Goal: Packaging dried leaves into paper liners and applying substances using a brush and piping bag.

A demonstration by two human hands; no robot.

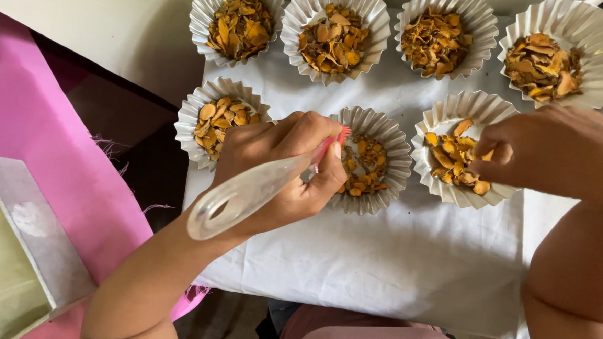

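Observation:
My left hand (284, 165) grips a brush with a clear plastic handle (242, 195) and pink bristles (341, 136), its tip over a fluted foil cup (393, 150) of dried orange slices in the middle of the near row. My right hand (557, 152) pinches at the slices in the foil cup (433, 125) to the right; whether it holds a slice is hidden by the fingers. Another filled cup (193, 112) sits just left of my left hand.
Several more fluted foil cups of dried orange slices line the far row (292, 11), all on a white cloth (406, 264). Pink fabric (35, 128) lies at the left, with a flat grey tray edge (36, 238) at the lower left.

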